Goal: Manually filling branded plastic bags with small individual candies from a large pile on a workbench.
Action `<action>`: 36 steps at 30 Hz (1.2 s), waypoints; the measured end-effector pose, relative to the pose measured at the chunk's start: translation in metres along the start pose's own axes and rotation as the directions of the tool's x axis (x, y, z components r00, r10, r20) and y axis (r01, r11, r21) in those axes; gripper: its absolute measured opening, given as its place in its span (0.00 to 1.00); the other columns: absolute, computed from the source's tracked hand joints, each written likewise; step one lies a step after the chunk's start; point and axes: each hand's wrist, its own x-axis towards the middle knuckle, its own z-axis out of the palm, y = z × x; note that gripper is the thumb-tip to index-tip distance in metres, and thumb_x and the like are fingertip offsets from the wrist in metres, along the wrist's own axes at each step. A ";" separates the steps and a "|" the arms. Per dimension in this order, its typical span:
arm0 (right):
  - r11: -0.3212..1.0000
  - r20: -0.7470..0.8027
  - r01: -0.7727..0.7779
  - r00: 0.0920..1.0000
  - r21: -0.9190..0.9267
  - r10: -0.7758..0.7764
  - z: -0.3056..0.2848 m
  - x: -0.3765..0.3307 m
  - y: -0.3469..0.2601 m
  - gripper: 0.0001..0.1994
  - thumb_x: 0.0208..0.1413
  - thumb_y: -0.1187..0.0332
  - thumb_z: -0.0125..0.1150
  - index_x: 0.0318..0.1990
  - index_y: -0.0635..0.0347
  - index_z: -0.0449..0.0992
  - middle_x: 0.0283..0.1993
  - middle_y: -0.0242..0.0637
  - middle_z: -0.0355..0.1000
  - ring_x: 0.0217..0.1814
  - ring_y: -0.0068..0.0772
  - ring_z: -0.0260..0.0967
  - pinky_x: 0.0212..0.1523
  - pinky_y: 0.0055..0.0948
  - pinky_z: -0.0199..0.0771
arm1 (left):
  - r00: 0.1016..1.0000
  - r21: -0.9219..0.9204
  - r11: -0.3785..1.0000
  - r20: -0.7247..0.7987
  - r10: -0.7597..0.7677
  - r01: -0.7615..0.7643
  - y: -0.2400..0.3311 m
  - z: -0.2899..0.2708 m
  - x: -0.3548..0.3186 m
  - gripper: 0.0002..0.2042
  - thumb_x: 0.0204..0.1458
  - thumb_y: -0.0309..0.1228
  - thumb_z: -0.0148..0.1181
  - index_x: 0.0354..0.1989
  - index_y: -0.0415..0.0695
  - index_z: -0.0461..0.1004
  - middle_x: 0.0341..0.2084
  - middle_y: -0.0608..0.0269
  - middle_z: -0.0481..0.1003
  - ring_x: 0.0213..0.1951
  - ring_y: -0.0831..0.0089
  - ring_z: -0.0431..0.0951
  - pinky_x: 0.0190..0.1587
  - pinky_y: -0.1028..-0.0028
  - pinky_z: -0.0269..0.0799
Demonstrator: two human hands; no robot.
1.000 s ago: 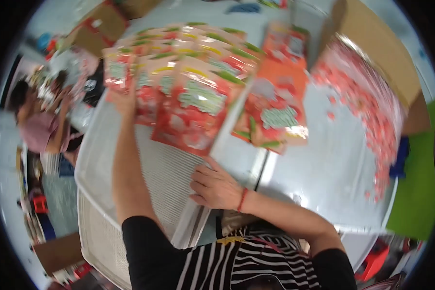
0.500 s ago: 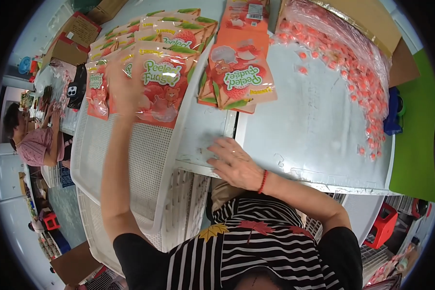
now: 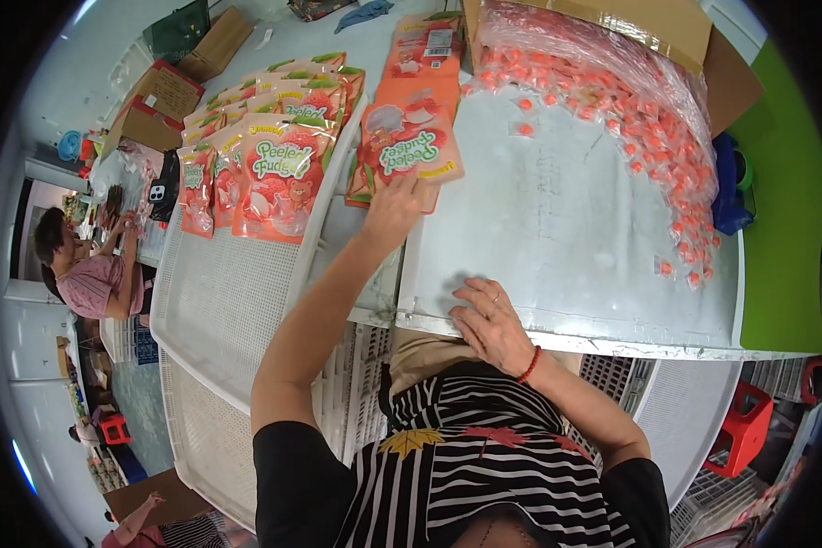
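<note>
At the near edge of a short stack of flat orange-pink candy pouches, my left hand (image 3: 395,212) has its fingers closed on the top pouch (image 3: 409,137), which lies with its print upside down to me. My right hand (image 3: 491,321), with a red bracelet at the wrist, hovers over the front edge of the table (image 3: 557,228). Its fingers are loosely bent and apart, with nothing in them. To the left, several filled pouches (image 3: 283,178) stand in overlapping rows on a white perforated tray (image 3: 224,283).
Small wrapped red candies (image 3: 644,137) spill from a plastic-lined cardboard box (image 3: 603,14) at the back right. A blue object (image 3: 731,196) sits by the table's right edge. A red stool (image 3: 744,429) stands below right. Another person (image 3: 96,265) works at the far left.
My left hand has moved right, from the filled pouches on the tray to the flat stack. My right hand has shifted slightly along the table edge. The whole view has turned a little.
</note>
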 end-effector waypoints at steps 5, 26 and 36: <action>0.999 -0.079 -0.031 0.996 0.035 0.033 -0.012 -0.002 0.006 0.09 0.47 0.77 0.61 0.38 0.64 0.74 0.45 0.44 0.69 0.50 0.49 0.66 0.51 0.40 0.67 | 0.992 -0.135 0.990 -0.109 -0.065 0.050 0.017 -0.039 0.027 0.04 0.47 0.25 0.59 0.30 0.40 0.70 0.28 0.59 0.73 0.30 0.64 0.75 0.30 0.68 0.70; 0.658 -0.269 -0.539 0.628 0.526 0.730 -0.024 0.033 0.054 0.09 0.56 0.68 0.54 0.31 0.67 0.73 0.21 0.41 0.72 0.22 0.28 0.68 0.27 0.28 0.69 | 0.993 -0.314 0.942 0.049 -0.109 0.119 0.130 -0.052 0.032 0.09 0.46 0.25 0.58 0.36 0.41 0.69 0.22 0.57 0.72 0.27 0.60 0.77 0.27 0.65 0.73; 0.832 -0.504 -0.540 0.688 0.126 0.522 -0.031 0.028 0.048 0.06 0.53 0.72 0.57 0.35 0.64 0.68 0.24 0.39 0.71 0.22 0.33 0.68 0.22 0.32 0.68 | 0.975 -0.237 0.951 0.142 -0.170 0.200 0.122 -0.040 0.042 0.14 0.46 0.23 0.54 0.44 0.42 0.70 0.26 0.50 0.75 0.24 0.54 0.77 0.23 0.61 0.72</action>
